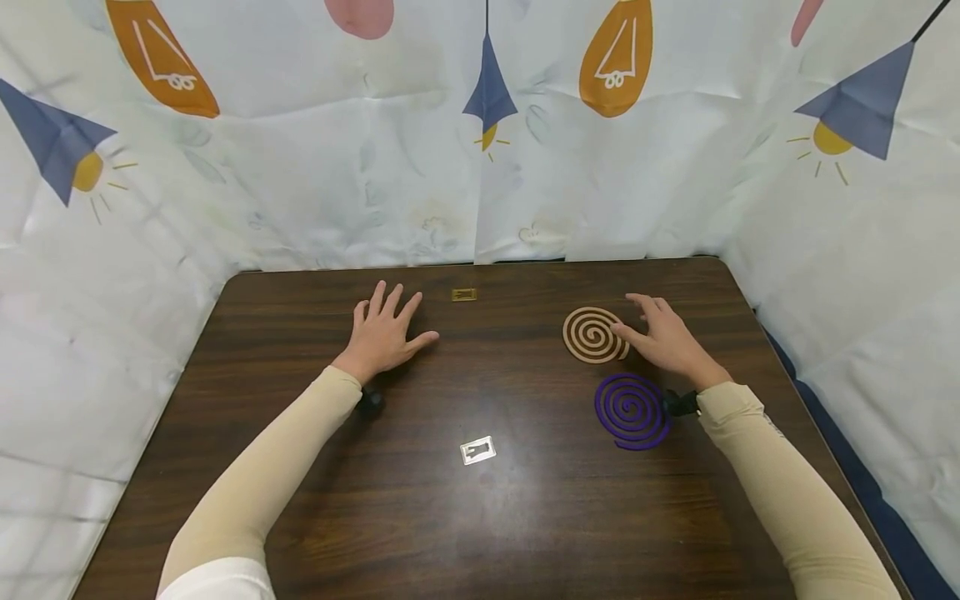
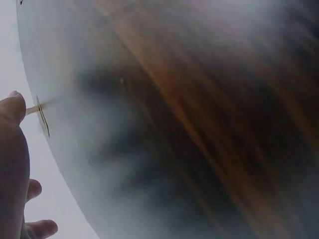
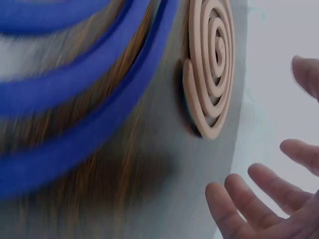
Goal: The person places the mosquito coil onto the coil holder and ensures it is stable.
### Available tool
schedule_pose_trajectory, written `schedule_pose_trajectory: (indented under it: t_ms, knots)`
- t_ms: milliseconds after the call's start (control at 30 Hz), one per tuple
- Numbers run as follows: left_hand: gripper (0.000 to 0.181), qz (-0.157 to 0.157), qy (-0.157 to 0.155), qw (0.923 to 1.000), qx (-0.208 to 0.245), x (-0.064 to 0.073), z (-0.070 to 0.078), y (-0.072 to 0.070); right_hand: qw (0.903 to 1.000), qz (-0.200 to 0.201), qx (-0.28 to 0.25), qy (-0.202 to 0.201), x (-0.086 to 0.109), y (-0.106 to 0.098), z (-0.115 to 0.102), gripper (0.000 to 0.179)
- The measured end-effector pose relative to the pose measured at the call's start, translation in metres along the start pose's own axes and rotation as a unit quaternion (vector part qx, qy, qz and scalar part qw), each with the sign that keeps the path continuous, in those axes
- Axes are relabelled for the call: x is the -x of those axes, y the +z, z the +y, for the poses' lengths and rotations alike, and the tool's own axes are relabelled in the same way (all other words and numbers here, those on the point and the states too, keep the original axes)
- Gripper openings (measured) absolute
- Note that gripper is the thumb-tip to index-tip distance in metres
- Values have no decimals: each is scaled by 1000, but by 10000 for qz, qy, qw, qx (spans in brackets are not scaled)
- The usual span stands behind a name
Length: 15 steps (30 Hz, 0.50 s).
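My left hand (image 1: pixel 381 335) hovers or rests over the back left of the table with its fingers spread, holding nothing. To its right lies a small gold-coloured rectangular plate (image 1: pixel 464 294). My right hand (image 1: pixel 666 335) is at the right, fingers apart and nothing in them, beside a tan flat spiral (image 1: pixel 581 336). In the right wrist view that tan spiral (image 3: pixel 193 84) lies flat past the fingertips, apart from them. A purple-blue spiral (image 1: pixel 632 411) lies nearer, next to the right wrist. Toward the front middle is a small silver rectangular plate (image 1: pixel 477 450) with a cut-out.
The dark wood-grain table (image 1: pixel 360 517) has rounded back corners. A white curtain (image 1: pixel 300 183) with lamp and bulb prints hangs behind it and along both sides. A dark band (image 1: pixel 847 450) shows beyond the right edge. Dark wrist devices (image 1: pixel 680 403) sit at both wrists.
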<state>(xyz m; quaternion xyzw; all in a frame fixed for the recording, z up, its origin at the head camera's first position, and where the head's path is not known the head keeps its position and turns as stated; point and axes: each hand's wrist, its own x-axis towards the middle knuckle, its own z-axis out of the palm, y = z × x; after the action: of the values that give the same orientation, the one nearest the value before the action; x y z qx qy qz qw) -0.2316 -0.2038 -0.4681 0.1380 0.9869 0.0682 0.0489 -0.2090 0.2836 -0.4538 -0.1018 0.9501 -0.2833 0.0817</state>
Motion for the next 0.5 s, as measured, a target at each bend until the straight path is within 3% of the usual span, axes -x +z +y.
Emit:
schedule_pose_trajectory:
  t_ms: [167, 500]
  knots:
    - [86, -85, 58, 9999, 118, -6, 5, 5, 9996, -23, -252, 143, -7, 5, 1, 75]
    - [84, -272, 219, 9992, 216, -19, 18, 12, 9995, -150, -237, 159, -15, 11, -4, 71]
